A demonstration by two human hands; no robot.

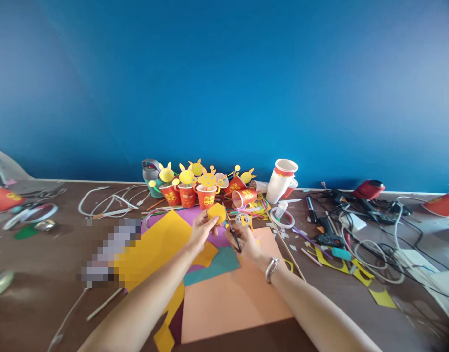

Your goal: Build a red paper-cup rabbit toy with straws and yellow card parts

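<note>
Between its thumb and fingers, my left hand [203,229] pinches a small piece of yellow paper [216,213] with a rounded outline. A pair of dark-handled scissors [234,235] is in my right hand [246,240], with the blades pointing up beside the yellow piece; whether they touch it I cannot make out. Under both hands lie coloured sheets: a large yellow sheet [151,249], a teal sheet [219,266] and a peach sheet [239,303]. Part of a purple sheet [187,215] shows behind them.
Red paper cups [188,196] with yellow animal-head cutouts stand at the back, some tipped over. Stacked white cups [279,182] lean beside them. On the right are a glue gun [329,237], tangled cables [371,254] and yellow scraps [382,298]. A white cable [99,203] lies left.
</note>
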